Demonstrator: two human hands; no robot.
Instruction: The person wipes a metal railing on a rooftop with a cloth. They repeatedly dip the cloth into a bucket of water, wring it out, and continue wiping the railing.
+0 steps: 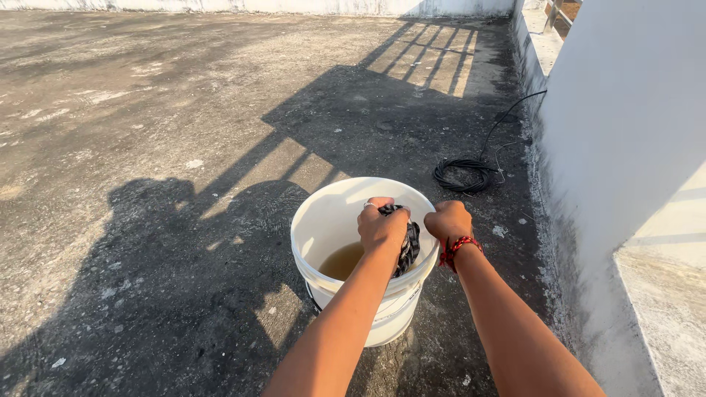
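— Fingers of left hand: curled tight, clamped on dark patterned cloth. Right hand: fisted on the same cloth's other end.

— Cloth position?

— Stretched between both fists, hanging over white bucket, just inside its near rim.

— Bucket contents?

— Murky brownish water, low level. Standing on rough concrete roof floor.

— Surroundings?

— Black coiled cable beyond, near white wall. Red thread band on right wrist.

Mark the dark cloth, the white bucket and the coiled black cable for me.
dark cloth [409, 246]: head view, the twisted part hanging between the fists.
white bucket [323, 213]: head view, inner wall on the left.
coiled black cable [463, 174]: head view, the coil on the floor.
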